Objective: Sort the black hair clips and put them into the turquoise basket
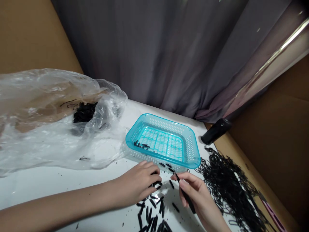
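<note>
My left hand [146,182] reaches in from the left, its fingers curled down over some small black pieces [163,209] on the white table. Part of what lies under those fingers is hidden. In my right hand [193,190] is a slim black tool [187,196], pinched between thumb and fingers, with its thin tip pointing up and left toward the left hand. The tool's exact kind cannot be made out. Just beyond both hands stands a blue perforated plastic basket [193,161], with a few black pieces along its near left inside.
A clear plastic bag [60,145] with a dark clump [84,112] spreads over the left. On the right lies a tangled heap of black loops [231,187], near a black cylinder [215,131] and a pink-handled item [274,214]. Grey curtain [145,54] hangs behind.
</note>
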`<state>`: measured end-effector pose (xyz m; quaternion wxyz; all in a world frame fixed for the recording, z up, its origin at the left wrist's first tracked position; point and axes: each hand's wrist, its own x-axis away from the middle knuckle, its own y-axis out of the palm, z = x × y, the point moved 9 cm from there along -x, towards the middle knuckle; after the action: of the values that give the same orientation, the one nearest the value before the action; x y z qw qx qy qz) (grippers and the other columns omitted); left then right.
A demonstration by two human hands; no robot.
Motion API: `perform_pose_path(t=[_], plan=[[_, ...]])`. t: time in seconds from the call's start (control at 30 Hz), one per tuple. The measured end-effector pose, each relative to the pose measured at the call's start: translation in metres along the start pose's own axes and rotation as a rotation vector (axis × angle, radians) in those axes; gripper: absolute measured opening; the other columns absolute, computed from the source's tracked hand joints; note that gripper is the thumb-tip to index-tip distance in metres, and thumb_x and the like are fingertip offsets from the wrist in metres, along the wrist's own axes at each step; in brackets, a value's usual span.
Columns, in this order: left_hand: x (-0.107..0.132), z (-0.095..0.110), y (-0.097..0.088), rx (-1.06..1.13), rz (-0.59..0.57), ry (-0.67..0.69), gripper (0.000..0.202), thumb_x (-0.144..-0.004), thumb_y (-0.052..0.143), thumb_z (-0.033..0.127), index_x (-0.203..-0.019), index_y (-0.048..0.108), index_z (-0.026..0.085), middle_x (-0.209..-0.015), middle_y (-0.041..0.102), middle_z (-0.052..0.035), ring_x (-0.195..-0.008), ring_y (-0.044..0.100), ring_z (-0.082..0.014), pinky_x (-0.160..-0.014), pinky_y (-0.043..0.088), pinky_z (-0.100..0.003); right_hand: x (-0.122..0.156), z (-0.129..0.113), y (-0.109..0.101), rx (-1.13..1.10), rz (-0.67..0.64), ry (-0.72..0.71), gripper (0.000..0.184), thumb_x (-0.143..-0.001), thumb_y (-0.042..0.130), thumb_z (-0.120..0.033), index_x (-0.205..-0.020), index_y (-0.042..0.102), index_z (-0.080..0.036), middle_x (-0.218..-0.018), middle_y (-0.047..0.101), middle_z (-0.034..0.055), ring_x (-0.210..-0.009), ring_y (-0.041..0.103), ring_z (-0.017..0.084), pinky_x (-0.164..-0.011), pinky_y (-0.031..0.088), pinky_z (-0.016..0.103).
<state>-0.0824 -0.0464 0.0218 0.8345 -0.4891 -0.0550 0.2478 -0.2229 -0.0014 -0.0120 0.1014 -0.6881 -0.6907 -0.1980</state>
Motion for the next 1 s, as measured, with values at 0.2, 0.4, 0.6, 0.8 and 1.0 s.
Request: perform_pose_path(t=[0.2,0.4,0.6,0.8,1.0], plan=[[-0.003,-0.003,0.011,0.047,0.082,0.024,0.018,-0.091,0.065,0.020,-0.109,0.066,0.021,-0.101,0.067,-0.0045,-0.095,0.060,-0.0230,-0.083,0.041,-0.032,0.003,-0.001,0.001,-0.003,-0.010,0.019,0.060,-0.069,0.080,-0.057,-0.101,0.062,-0.010,-0.047,0.055,-0.0028,-0.042,0.048,0.002,-0.049,0.033,0.010],[-0.004,-0.007,0.012,0.133,0.120,0.043,0.016,-0.098,0.055,0.020,-0.104,0.070,0.021,-0.096,0.071,-0.0044,-0.091,0.061,-0.0210,-0.082,0.040,-0.031,0.004,-0.002,0.002,-0.009,-0.016,0.005,0.060,-0.069,0.080,-0.058,-0.101,0.062,-0.010,-0.048,0.056,-0.0023,-0.042,0.048,0.002,-0.049,0.034,0.010],[-0.006,-0.021,0.016,0.609,0.070,-0.227,0.013,-0.088,0.070,0.030,-0.094,0.075,0.020,-0.082,0.069,-0.0017,-0.073,0.059,-0.0145,-0.068,0.040,-0.023,0.004,-0.009,-0.005,0.008,0.006,-0.040,0.055,-0.070,0.080,-0.056,-0.098,0.065,-0.011,-0.063,0.064,0.0015,-0.044,0.052,0.002,-0.047,0.039,0.011],[0.000,-0.019,0.011,1.034,0.148,-0.390,0.023,-0.070,0.084,0.032,-0.082,0.074,0.016,-0.074,0.068,0.0001,-0.065,0.050,-0.0109,-0.062,0.035,-0.022,0.007,-0.016,-0.010,-0.007,0.097,-0.086,0.048,-0.066,0.084,-0.052,-0.090,0.070,-0.012,-0.101,0.072,0.0080,-0.044,0.055,0.001,-0.042,0.042,0.013],[0.003,-0.018,0.011,1.156,0.195,-0.430,0.029,-0.067,0.086,0.037,-0.074,0.068,0.015,-0.066,0.060,0.0019,-0.064,0.049,-0.0105,-0.062,0.035,-0.023,0.010,-0.007,0.006,-0.058,0.055,-0.061,0.049,-0.063,0.087,-0.048,-0.089,0.072,-0.010,-0.069,0.069,0.0050,-0.042,0.053,0.003,-0.043,0.042,0.013]])
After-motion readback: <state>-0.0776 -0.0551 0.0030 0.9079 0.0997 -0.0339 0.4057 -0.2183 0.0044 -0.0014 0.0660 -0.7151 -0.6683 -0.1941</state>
